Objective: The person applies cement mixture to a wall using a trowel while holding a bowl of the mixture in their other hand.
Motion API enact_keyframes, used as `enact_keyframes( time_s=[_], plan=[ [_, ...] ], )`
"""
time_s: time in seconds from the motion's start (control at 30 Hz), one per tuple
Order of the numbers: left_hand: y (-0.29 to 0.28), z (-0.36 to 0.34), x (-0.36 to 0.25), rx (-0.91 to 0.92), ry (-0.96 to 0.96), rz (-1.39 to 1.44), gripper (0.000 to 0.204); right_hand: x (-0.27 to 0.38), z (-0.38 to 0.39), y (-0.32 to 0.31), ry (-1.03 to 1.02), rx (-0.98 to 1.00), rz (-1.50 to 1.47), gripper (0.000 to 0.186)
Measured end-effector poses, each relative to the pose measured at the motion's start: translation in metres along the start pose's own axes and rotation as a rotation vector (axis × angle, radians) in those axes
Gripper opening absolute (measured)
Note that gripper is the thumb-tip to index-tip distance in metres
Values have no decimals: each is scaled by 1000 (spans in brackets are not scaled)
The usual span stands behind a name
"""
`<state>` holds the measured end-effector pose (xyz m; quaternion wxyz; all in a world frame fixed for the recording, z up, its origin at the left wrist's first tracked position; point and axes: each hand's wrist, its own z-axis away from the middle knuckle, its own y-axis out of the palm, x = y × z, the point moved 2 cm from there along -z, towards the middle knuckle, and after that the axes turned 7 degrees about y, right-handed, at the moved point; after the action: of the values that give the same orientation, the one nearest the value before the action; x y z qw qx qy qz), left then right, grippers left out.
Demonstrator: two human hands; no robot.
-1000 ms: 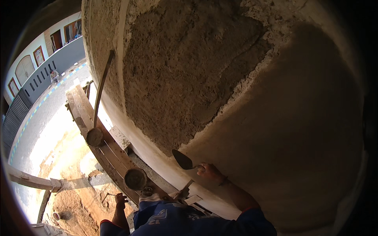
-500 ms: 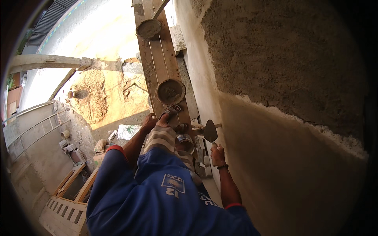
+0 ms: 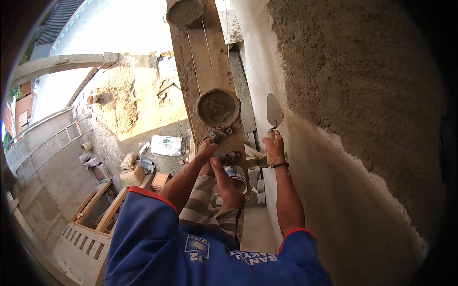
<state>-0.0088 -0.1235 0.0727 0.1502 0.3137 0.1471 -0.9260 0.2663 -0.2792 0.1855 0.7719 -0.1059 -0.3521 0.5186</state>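
Observation:
My right hand [image 3: 275,148] is closed around the handle of a pointed trowel [image 3: 275,110]. The metal blade points away from me, close to the smooth plastered strip of the wall [image 3: 305,157] on the right. Over my feet hangs my left hand [image 3: 207,148], just short of a round mortar pan [image 3: 217,107]; how its fingers are set is hard to make out. That pan holds grey-brown mortar and rests on a wooden plank [image 3: 200,62]. Farther along the plank sits a second mortar pan [image 3: 186,13].
My sandalled feet stand on the narrow plank, high above the ground. Below are a white bucket [image 3: 236,177], a white sack [image 3: 166,145] and broken blocks. A ladder [image 3: 47,150] leans at the left. Rough plaster [image 3: 353,86] covers the upper wall.
The trowel has swung round from blade toward the wall's foot to pointing away, rising with my right hand. My left hand has shifted right, over my feet. The view has tilted downward.

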Motion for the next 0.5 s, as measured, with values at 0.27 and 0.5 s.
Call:
enact_keyframes(
  time_s=[0.27, 0.5],
  plan=[
    [76, -119, 113, -252, -769, 936, 31, -48, -121, 127, 189, 212, -162, 35],
    [81, -166, 128, -558, -645, 1391, 49, -75, -138, 167, -81, 112, 41, 44]
  ],
)
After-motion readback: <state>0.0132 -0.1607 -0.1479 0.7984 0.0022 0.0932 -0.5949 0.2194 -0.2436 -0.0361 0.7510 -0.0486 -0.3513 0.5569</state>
